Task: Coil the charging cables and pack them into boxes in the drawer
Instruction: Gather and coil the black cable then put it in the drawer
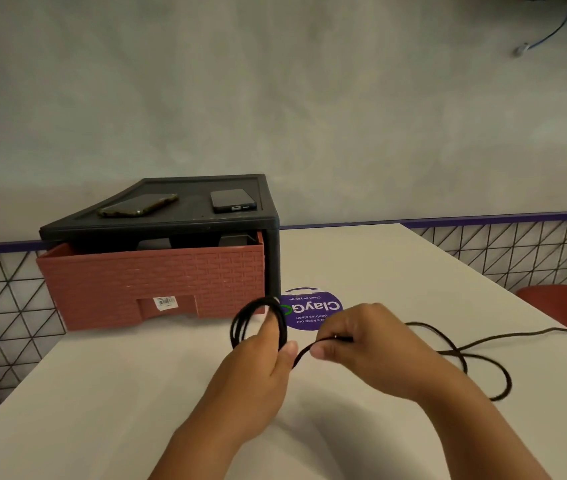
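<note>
Left hand: My left hand gripped the coil of black charging cable, a few loops held up just above the white table.
Right hand: My right hand pinched the same cable just beside the coil, with thumb and finger closed on it.
Loose cable: The rest of the cable lay on the table to the right in big bends, and one bend crossed over another.
Good way: I thought the next loop should be the same size as the others. The cable should slide through my right fingers while my left hand squeezed so the loops did not pop open.
Watch out: The crossed bend could pull into a knot, so slow pulling seemed best.
Drawer: The red-brown drawer sat open a little in its black frame. There were dark shapes inside, but I could not tell if they were boxes.
Phones: Two phones lay on top. Tugging the drawer might shake them.
Sticker: A flat purple sticker lay behind my hands.
Chair: A red chair stood well apart.
</note>
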{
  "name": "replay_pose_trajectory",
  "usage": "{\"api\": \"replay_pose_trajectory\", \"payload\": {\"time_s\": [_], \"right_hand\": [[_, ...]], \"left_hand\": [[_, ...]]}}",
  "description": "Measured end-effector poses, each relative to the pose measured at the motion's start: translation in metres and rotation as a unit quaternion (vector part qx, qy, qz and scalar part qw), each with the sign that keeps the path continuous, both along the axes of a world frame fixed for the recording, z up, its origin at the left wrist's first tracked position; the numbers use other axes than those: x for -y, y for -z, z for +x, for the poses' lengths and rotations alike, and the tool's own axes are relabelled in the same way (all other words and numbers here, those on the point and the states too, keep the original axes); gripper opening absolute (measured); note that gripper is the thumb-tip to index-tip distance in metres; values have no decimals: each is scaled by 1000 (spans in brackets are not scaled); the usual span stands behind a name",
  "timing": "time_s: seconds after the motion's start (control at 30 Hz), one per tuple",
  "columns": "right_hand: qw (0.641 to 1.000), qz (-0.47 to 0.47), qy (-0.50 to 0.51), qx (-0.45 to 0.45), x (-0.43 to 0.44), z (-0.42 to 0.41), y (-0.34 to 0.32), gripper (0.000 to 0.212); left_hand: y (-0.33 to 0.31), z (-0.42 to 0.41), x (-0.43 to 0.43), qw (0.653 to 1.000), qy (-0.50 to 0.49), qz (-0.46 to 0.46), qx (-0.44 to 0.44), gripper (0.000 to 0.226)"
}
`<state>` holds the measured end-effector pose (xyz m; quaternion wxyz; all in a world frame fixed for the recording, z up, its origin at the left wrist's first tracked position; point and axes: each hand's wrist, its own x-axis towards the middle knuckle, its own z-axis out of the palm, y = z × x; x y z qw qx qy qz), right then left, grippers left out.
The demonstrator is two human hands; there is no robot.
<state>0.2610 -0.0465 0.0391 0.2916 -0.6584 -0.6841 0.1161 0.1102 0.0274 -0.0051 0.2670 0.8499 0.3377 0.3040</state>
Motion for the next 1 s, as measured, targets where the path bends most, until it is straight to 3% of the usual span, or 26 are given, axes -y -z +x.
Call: {"api": "replay_pose_trajectory", "payload": {"time_s": [0.07,0.13,0.2,0.3,0.43,0.5,0.63,0.73,0.8,1.0], "right_hand": [[997,61,20,-33,1,4,-2,14],[988,134,46,-54,2,12,-2,24],[977,190,76,-53,0,25,3,16],[953,272,127,37,-5,40,13,44],[920,333,188,90,-12,49,24,43],[921,325,202,69,-15,50,31,42],[939,273,208,6,-19,46,39,34],[964,199,175,-17,-23,42,41,21],[981,129,134,-47,-25,36,42,24],[1000,20,14,19,-33,-2,48,25]], "left_hand": [[-1,1,3,989,67,-113,69,21],[-5,3,8,966,101,-205,124,37],[-10,3,10,958,121,-217,145,49],[-16,2,11,954,141,-215,154,19],[-17,-3,13,899,172,-328,234,23],[-18,-4,13,858,195,-376,292,26],[-20,-6,7,790,202,-443,373,57],[-24,-7,4,750,180,-469,431,54],[-26,-8,2,719,135,-479,485,47],[-32,-15,-5,624,109,-482,605,60]]}}
